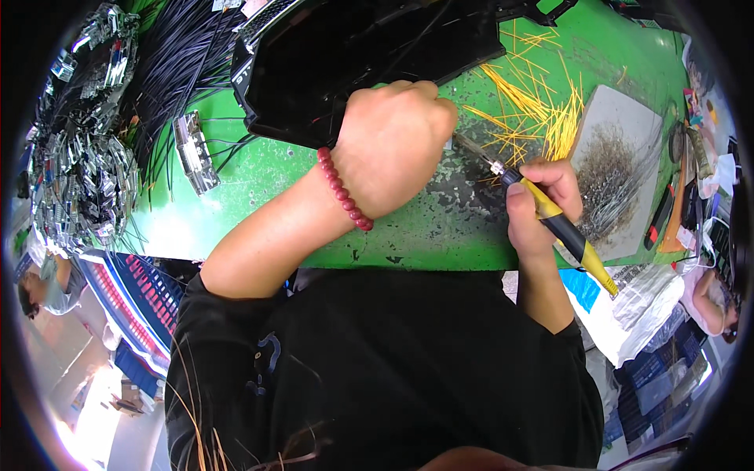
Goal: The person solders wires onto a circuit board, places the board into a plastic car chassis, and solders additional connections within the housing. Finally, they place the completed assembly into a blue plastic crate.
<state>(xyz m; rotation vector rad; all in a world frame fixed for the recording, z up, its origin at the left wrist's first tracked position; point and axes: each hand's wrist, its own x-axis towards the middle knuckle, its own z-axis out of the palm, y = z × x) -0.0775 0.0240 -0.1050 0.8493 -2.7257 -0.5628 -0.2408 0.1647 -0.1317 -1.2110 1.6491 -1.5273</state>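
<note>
My right hand grips a yellow-and-black soldering iron, its metal tip pointing up and left toward my other hand. My left hand, with a red bead bracelet at the wrist, is closed over the near edge of a large black plastic housing. Its fingertips are turned away, so what they pinch is hidden; a small pale bit shows beside them. Loose yellow wires lie just beyond the iron's tip. Below that tip the green tabletop is worn and stained dark.
Bundled black wires lie at the far left, next to a heap of shiny clear-and-silver parts. One shiny piece lies apart. On the right are a scorched grey board with thin grey strands and several hand tools.
</note>
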